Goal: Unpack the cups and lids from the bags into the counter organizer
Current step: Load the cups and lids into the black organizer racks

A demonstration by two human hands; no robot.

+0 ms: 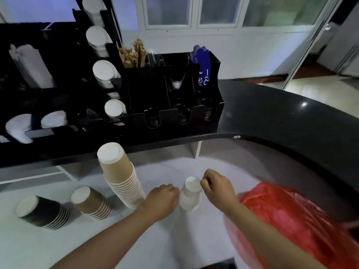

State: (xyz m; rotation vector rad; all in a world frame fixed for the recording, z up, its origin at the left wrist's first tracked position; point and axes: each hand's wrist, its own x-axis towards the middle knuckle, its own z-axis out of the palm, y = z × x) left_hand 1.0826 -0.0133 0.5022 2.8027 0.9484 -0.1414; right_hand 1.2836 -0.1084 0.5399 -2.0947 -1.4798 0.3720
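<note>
while i have this small stack of white cups (190, 195) between both hands in the lower middle of the frame, it stands upside down on the white bench (58, 249), and my grip is thin. my left hand (163, 199) curls against its lower side, and my right hand (215, 188) seems to pinch at the top rim, though blur hides the fingertips. if i lift by the top alone, i judge the stack could split and the lower cups roll away. the tall stack of brown cups (121, 175), just left of my left hand, leans; an elbow nudge might topple it. the red bag (291, 220) at lower right could snag my forearm. the organizer (174, 117) sits well apart, at upper left.
</note>
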